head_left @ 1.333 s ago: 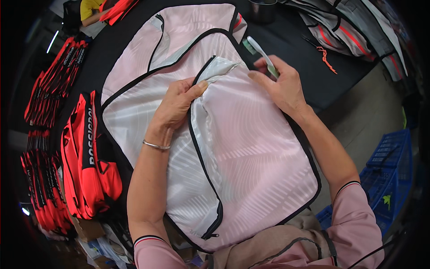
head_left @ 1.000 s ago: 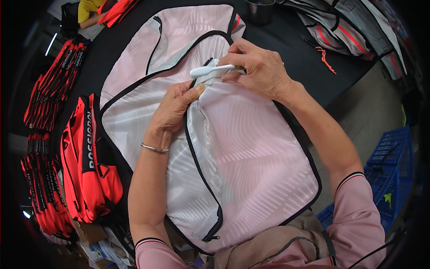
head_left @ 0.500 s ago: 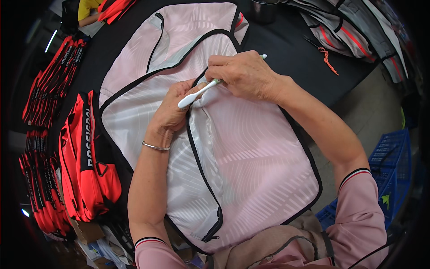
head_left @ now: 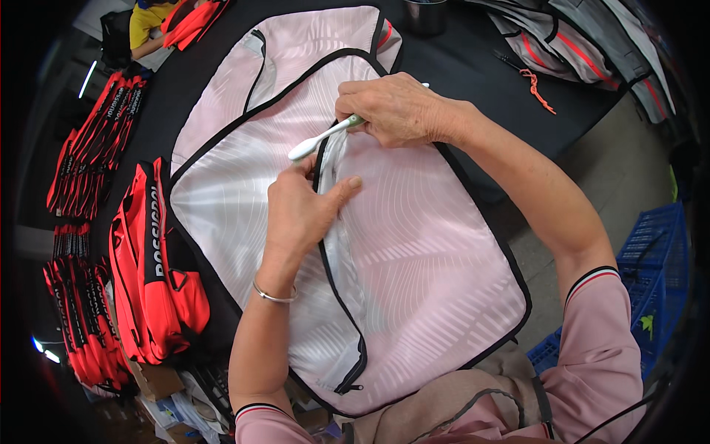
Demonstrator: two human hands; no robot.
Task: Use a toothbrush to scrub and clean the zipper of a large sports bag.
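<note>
A large pink and white patterned fabric piece [head_left: 429,244] with black edging lies spread before me, a long zipper [head_left: 331,270] running down its middle. My right hand [head_left: 388,109] is closed around a slim white tool [head_left: 305,149], shaped like a toothbrush handle with a green part. Its wide rounded end points left, over the top part of the zipper. My left hand [head_left: 299,211] rests on the fabric beside the zipper, just below that end. Its thumb is stretched across the zipper, apart from the fingers, which are partly hidden. A zipper pull [head_left: 355,388] shows at the bottom end.
Red and black bags [head_left: 151,274] are stacked at the left. Grey fabric pieces with red strips [head_left: 569,55] lie at the far right, near an orange-corded tool [head_left: 538,92]. Blue crates [head_left: 651,259] stand at the right. A person in yellow [head_left: 144,29] sits at the far left.
My left hand has loosened from the zipper edge and moved lower, its thumb now spread. My right hand has shifted slightly up and left with the white tool.
</note>
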